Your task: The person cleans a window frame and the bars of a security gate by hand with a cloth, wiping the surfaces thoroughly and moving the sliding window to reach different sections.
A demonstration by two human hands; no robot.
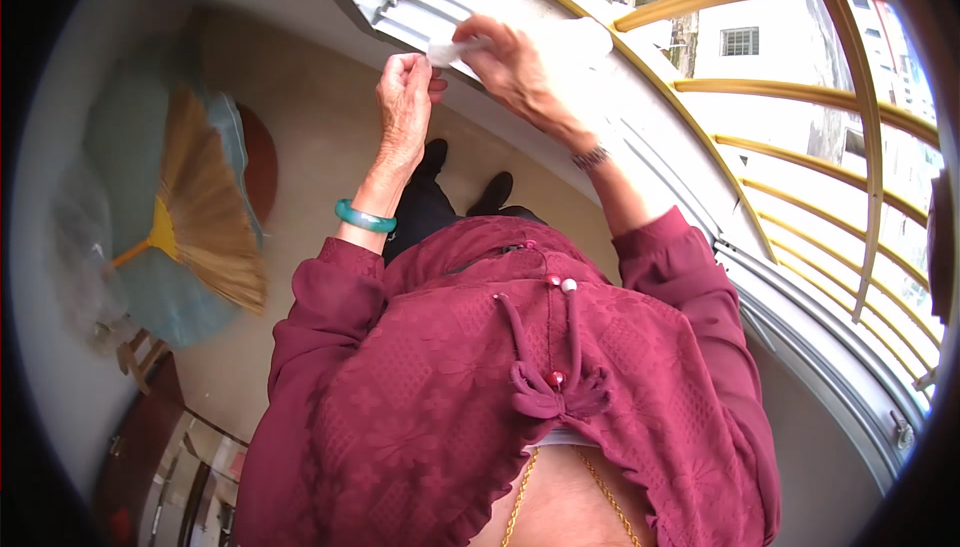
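Near the window track, my left hand [406, 100] has its fingertips drawn together at one edge of a small, thin white piece [442, 55], perhaps tissue or plastic. From the other side my right hand [517, 81] pinches the same piece between thumb and fingers. Blur and glare hide exactly what it is. Both hands are raised in front of my body, close to the sliding window's metal track [424, 18]. A green bangle [365, 216] circles my left wrist, and a dark bracelet or watch band [590, 157] my right.
Outside the window, curved yellow bars [795, 100] form a cage over the bright ledge. The window frame [802, 344] runs along my right side. At left, a straw broom head [202, 209] stands before a pale blue-green plastic item [176, 314]. A wooden chair or stool [139, 412] is lower left.
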